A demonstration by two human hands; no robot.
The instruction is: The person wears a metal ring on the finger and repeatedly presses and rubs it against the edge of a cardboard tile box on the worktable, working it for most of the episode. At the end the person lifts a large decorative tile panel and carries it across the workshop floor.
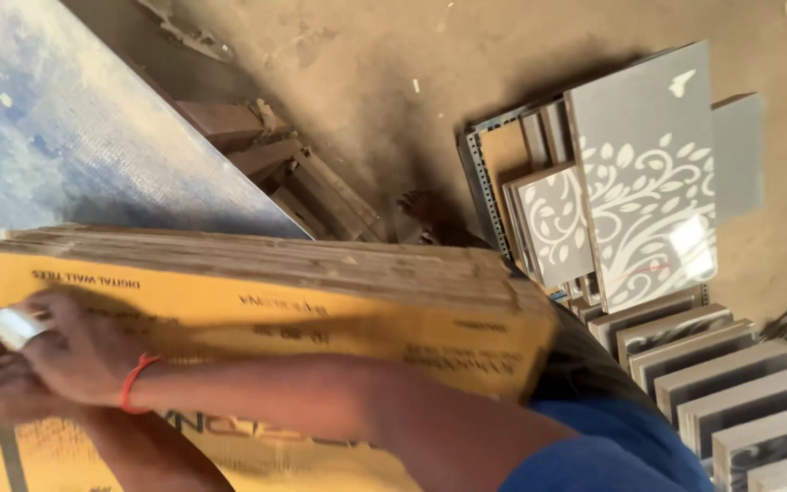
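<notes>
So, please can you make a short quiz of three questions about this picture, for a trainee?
1. True or false: the tiles standing at the right carry a white leaf pattern on grey.
2. Multiple choice: what does the hand with the red wrist band rest on? A) a yellow cardboard box, B) a metal bucket, C) a glass bottle.
3. Short answer: what lies stacked on top of the yellow cardboard box?

Key:
1. True.
2. A. The hand lies on the box face, beside a small white thing that I cannot identify.
3. Flattened brown cardboard sheets.
</notes>
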